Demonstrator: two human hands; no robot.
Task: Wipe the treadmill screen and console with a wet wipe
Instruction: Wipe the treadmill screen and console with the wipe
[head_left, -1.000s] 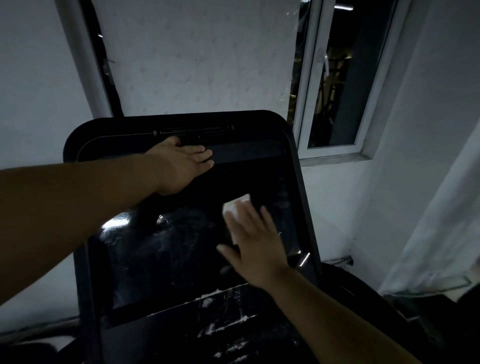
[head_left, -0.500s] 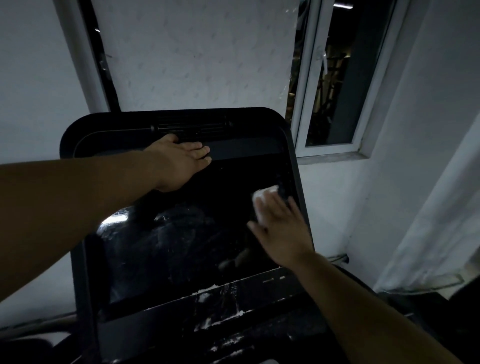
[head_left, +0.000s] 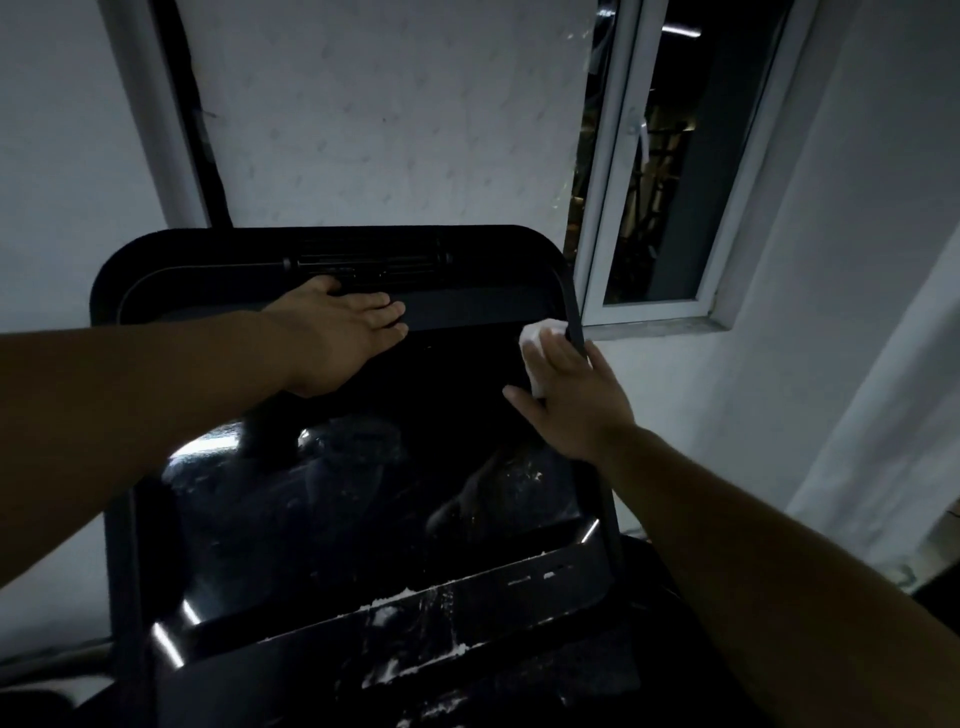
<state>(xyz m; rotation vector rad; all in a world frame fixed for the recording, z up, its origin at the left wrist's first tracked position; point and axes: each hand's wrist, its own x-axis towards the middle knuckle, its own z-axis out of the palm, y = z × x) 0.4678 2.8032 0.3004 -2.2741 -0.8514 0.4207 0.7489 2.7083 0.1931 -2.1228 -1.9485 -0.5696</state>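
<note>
My left hand (head_left: 337, 338) lies flat, fingers spread, on the matte band at the top of the console (head_left: 156, 280), just below the vent slot (head_left: 369, 262). It grips nothing; the palm just presses down, I'd say to brace the panel so it doesn't rock under the wipe.

My right hand (head_left: 571, 400) presses the wet wipe (head_left: 540, 332) against the upper right corner of the screen (head_left: 322, 519), hard up against the right bezel (head_left: 576, 312). The fingers lie flat over the wipe, not pinching it; white shows past the fingertips and under the thumb side. Flat hand gives wide contact and even pressure on the glass.

Status, as a judgement: mid-wipe, at the corner of the screen. The glass lower down shows smears and specks in the glare. The lower console strip (head_left: 415, 618) carries white residue, streaks and clumps, and looks untouched. That's the bulk of the work left.

Next: run down along the right edge, then across the lower glass, then the strip. The residue probably needs more pressure or a fresh fold of the wipe.

Risk: dragging grit across the glass. The light is dim, so what looks clean may not be.
</note>
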